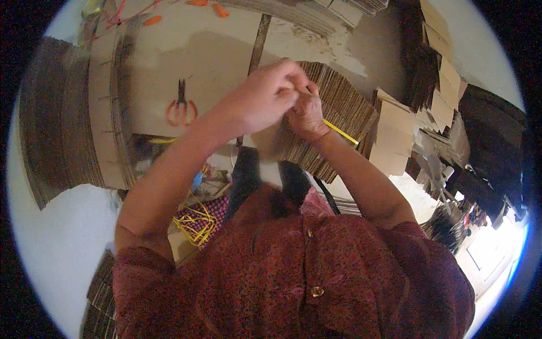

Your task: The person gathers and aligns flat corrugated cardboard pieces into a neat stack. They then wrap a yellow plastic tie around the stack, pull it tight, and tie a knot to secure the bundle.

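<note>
My left hand (270, 96) and my right hand (307, 114) meet over a bundle of flat cardboard pieces (339, 110), whose edges face up. Both hands are closed, with the fingers bent and close together; what lies between them is hidden. A yellow strap (342, 132) shows from beside my right wrist and runs rightward across the bundle. Left of my forearm, scissors (181, 107) with orange handles and dark blades lie on the pale surface, their tips pointing away from me.
Tall rows of stacked cardboard (62, 113) stand at the left. More cardboard sheets (392, 135) are piled at the right. Loose yellow straps (197, 223) lie on a patterned cloth near my left elbow. Small orange pieces (220, 10) and red string (119, 14) lie at the far side.
</note>
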Tool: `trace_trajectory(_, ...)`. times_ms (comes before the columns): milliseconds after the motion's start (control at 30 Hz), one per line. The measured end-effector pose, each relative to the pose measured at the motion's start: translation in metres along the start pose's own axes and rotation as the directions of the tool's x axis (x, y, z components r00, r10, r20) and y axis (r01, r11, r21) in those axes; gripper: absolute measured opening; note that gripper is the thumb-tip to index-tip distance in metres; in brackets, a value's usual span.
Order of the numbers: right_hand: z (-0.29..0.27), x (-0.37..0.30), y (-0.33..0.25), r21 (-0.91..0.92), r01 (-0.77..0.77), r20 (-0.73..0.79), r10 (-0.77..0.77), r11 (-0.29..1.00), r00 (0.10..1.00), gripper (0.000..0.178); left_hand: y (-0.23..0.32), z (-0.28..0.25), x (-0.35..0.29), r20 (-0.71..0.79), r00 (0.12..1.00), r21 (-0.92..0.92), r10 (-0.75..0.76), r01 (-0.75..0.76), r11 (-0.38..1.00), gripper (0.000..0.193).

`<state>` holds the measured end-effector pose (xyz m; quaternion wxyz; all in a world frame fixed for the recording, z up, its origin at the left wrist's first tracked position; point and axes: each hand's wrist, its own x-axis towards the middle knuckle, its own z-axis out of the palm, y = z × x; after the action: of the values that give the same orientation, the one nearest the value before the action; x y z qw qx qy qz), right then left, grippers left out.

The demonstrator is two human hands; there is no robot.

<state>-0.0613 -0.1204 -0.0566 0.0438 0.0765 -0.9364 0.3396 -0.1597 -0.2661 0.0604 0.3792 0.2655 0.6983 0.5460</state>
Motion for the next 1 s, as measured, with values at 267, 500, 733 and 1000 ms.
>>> trace_trajectory(267, -0.007, 0.002, -0.001, 0.042, 0.062, 0.079, -0.066, 0.997, 0.995, 0.012, -0.001, -0.065, 0.032, -0.237, 0.964, -0.385, 0.121, -0.208, 0.899, 0.024)
trace_trajectory(500, 0.001, 0.005, 0.002, 0.006, 0.147, 0.078, -0.147, 0.989, 0.986, 0.017, -0.113, 0.002, -0.032, -0.014, 0.954, -0.393, -0.298, 0.269, 0.879, 0.029)
trace_trajectory(733, -0.002, 0.005, 0.0, 0.006, 0.12, 0.099, -0.12, 0.993, 0.988, 0.015, -0.12, 0.011, -0.019, 0.024, 0.996, -0.089, -0.081, 0.083, 0.993, 0.034)
trace_trajectory(1000, 0.008, 0.003, 0.002, -0.003, 0.141, -0.051, -0.141, 0.99, 0.989, 0.017, -0.126, 0.02, -0.014, -0.027, 0.999, -0.016, -0.039, 0.039, 0.999, 0.034)
